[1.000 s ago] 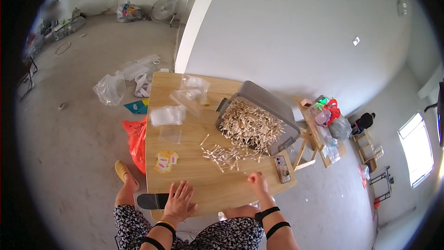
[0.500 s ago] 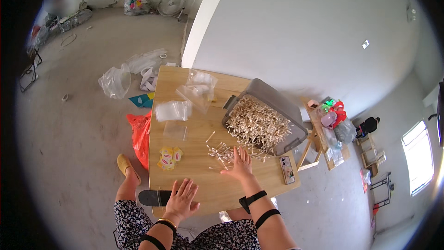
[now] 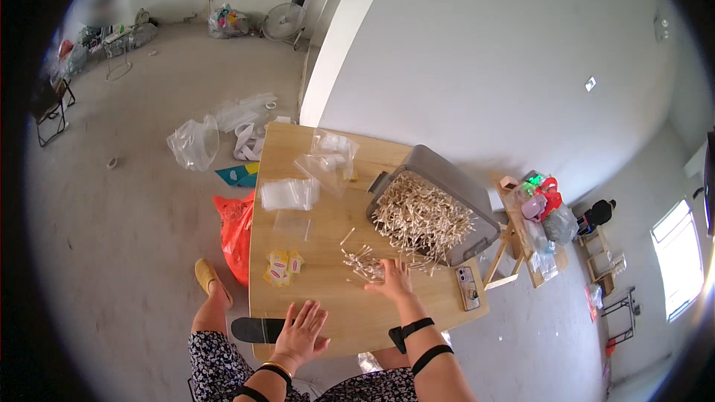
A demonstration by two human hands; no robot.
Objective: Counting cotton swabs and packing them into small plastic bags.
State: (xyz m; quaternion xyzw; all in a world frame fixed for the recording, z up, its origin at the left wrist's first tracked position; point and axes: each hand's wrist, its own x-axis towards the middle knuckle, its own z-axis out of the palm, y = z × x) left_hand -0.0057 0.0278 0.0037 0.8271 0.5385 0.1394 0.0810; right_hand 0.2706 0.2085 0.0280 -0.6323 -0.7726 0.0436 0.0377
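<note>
Grey bin (image 3: 460, 184) and a phone (image 3: 468, 287) sit near the right hand (image 3: 392, 281), grip wide over swabs (image 3: 360, 259); left hand (image 3: 299, 333) spread.

On your worktop (image 3: 350, 309), a phone (image 3: 468, 288) lies near the right edge. Just beside the left edge you have a red plastic bag (image 3: 237, 231), and on the floor (image 3: 153, 201) beyond it a teal-and-yellow piece (image 3: 237, 175) and a crumpled clear bag (image 3: 195, 144). Farther off, a round fan (image 3: 284, 22) stands next to a stuffed clear sack (image 3: 227, 24). To your right, past the grey wall (image 3: 477, 67), a wooden stand (image 3: 536, 278) bears a grey plastic bag (image 3: 561, 225), with a bright window (image 3: 677, 260) well beyond.
</note>
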